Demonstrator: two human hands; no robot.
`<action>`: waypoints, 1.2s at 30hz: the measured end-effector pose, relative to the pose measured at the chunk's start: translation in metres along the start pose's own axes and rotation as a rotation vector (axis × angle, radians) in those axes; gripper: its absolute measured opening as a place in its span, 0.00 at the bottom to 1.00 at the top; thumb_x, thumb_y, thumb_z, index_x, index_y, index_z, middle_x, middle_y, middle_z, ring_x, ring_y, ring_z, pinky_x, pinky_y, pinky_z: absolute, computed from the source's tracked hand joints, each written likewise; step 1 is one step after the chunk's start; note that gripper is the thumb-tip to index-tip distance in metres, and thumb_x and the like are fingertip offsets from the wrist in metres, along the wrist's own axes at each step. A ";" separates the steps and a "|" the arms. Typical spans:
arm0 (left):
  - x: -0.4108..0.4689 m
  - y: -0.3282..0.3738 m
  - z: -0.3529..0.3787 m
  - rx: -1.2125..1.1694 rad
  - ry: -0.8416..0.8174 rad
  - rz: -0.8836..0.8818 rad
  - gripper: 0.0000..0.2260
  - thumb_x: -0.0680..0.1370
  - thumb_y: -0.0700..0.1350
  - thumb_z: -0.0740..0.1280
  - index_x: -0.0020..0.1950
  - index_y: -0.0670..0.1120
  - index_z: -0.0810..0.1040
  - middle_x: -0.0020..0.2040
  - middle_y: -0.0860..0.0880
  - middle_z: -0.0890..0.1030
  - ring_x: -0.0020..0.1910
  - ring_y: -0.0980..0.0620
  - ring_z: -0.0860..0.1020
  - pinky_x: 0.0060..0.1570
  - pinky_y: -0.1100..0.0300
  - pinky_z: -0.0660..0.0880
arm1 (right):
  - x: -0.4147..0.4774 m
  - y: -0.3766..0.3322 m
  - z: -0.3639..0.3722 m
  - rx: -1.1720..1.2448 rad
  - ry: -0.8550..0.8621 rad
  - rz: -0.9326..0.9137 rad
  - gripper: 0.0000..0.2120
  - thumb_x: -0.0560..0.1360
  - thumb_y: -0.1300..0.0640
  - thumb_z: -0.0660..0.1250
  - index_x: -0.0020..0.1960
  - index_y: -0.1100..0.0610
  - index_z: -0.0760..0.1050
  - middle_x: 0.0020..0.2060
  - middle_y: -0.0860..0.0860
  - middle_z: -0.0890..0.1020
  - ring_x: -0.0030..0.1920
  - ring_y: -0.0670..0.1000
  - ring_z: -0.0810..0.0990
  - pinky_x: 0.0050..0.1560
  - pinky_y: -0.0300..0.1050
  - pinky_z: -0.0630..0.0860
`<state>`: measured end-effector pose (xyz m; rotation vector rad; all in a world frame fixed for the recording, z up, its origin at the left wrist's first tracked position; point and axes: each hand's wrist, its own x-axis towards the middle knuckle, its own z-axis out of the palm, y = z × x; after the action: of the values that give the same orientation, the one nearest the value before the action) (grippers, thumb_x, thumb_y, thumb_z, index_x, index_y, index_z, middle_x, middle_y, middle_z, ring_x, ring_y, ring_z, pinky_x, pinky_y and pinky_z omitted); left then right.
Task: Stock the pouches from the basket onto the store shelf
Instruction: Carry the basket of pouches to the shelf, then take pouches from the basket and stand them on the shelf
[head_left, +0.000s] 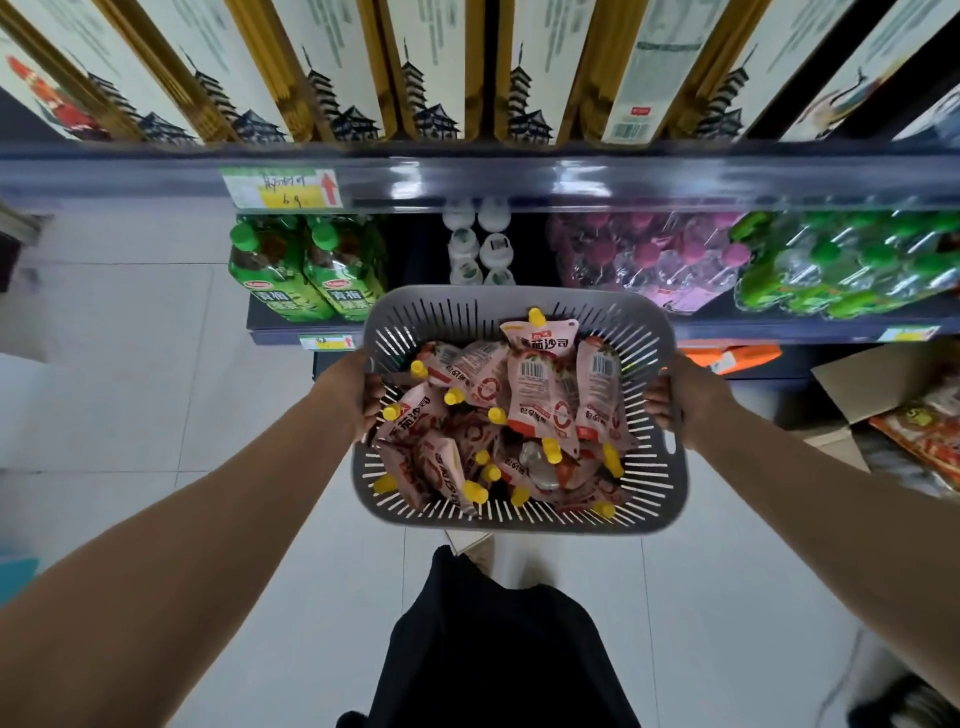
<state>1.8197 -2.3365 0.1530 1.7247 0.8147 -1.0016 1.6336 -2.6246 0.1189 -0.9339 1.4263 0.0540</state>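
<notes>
Left hand (349, 392), right hand (687, 400) grip basket (519, 306) sides; pouches (540, 395) between.

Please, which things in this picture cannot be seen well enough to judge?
Head view: the pouches on top bury the lower ones in the basket; their number is unclear.
Head view: the writing on the price tag is blurred.
Head view: the right edge cuts off the cardboard box.
Head view: the left hand and right hand grip the basket's sides; their palms are hidden against it.
</notes>
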 end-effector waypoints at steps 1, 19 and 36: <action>0.003 0.001 0.001 0.006 -0.003 -0.004 0.19 0.78 0.52 0.57 0.28 0.49 0.67 0.16 0.53 0.66 0.22 0.54 0.58 0.24 0.63 0.54 | 0.002 -0.001 0.000 -0.003 -0.001 -0.001 0.18 0.76 0.50 0.61 0.30 0.52 0.62 0.18 0.46 0.65 0.17 0.44 0.60 0.16 0.32 0.54; -0.032 -0.027 0.020 1.017 0.003 1.024 0.14 0.75 0.35 0.63 0.59 0.42 0.77 0.60 0.41 0.75 0.59 0.42 0.74 0.58 0.52 0.72 | -0.082 0.027 0.024 -1.464 -0.231 -0.771 0.20 0.73 0.62 0.65 0.65 0.58 0.72 0.62 0.58 0.76 0.62 0.59 0.73 0.63 0.51 0.73; 0.018 0.001 0.050 1.704 0.166 1.275 0.19 0.74 0.39 0.65 0.65 0.51 0.75 0.66 0.50 0.75 0.66 0.46 0.69 0.65 0.53 0.62 | -0.034 0.038 0.049 -1.196 -0.076 -0.950 0.21 0.74 0.61 0.66 0.67 0.58 0.72 0.63 0.59 0.76 0.62 0.61 0.75 0.63 0.52 0.72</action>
<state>1.8155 -2.3822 0.1262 2.8794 -1.5227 -0.4426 1.6454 -2.5551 0.1219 -2.4726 0.6469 0.2392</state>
